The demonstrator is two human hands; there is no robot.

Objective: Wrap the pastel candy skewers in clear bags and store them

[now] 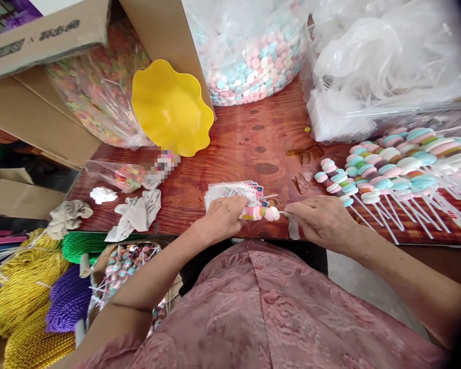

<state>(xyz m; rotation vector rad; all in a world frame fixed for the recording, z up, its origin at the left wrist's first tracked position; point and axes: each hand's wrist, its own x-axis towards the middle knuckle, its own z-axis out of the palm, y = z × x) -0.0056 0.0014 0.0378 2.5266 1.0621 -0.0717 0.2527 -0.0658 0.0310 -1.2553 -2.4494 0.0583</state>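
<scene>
- Left hand (223, 218): rests at the near edge of the bench (253, 138); fingers closed on the wrapped end of a candy skewer (262, 213).
- Right hand (322, 221): just right of the skewer; fingers pinched together on its thin white stick, a scrap of clear film hanging below them.
- Candy skewer: pastel pink and white discs, lying level between the two hands, partly inside a printed wrapper.
- Stack of printed wrappers (234, 192): flat on the bench, just beyond the left fingers.
- Pile of finished skewers (399, 164): beyond and right of the right fingers, sticks fanning toward the bench edge.
- Yellow wavy bowl (171, 107): well beyond the left fingers, tilted against a bag of mixed sweets.
- Bag of pink, blue and white candies (253, 56): far side of the bench, beyond both hands.
- Crumpled cloth gloves (136, 212): left of the left fingers, near the bench edge.
- Coils of gold, purple and green cord (34, 292): below bench level, far left of the left arm.
</scene>
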